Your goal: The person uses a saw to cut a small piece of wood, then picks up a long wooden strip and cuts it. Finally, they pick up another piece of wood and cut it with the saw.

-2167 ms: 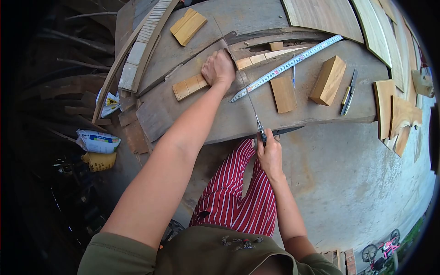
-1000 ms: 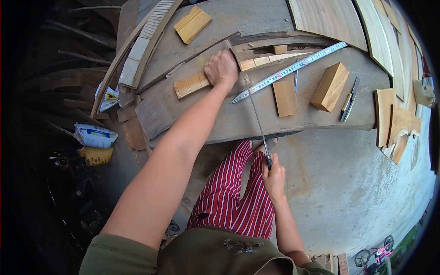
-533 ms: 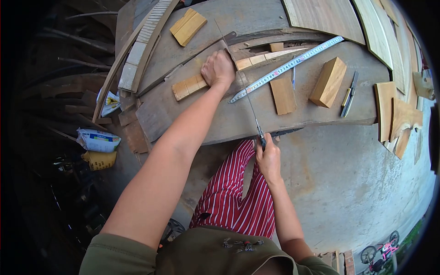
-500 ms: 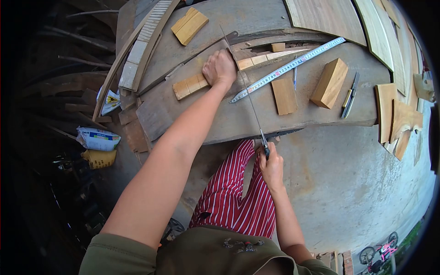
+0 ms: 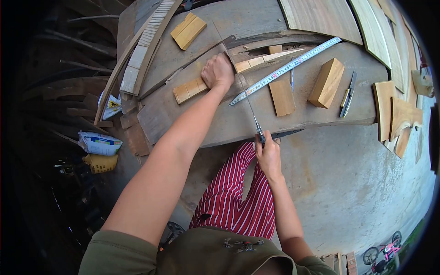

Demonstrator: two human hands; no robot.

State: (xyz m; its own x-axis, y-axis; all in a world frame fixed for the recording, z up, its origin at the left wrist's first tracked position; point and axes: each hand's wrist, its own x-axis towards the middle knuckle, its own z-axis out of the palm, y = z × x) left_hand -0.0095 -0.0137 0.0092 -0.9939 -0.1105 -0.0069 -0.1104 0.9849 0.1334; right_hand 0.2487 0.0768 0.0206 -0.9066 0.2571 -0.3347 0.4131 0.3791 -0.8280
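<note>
My left hand is closed on a narrow wooden strip with crosswise lines, pressed on the worn wooden bench. Its fingertips are hidden behind the knuckles. In my right hand, near the bench's front edge, is the handle of a thin-bladed saw. The blade runs up across the strip, just right of my left hand. Right of the blade lies a white measuring ruler, slanting up to the right. A flat wood piece lies below the ruler, beside a thin blue pen-like tool.
A wooden block and a cutter knife lie on the bench's right side. Another block is at the upper left, near a curved slatted piece. Boards are at the upper right; bags lie left below.
My right hand and the saw have moved up and slightly left, towards the bench. My left hand stays on the strip. The whole view has shifted slightly.
</note>
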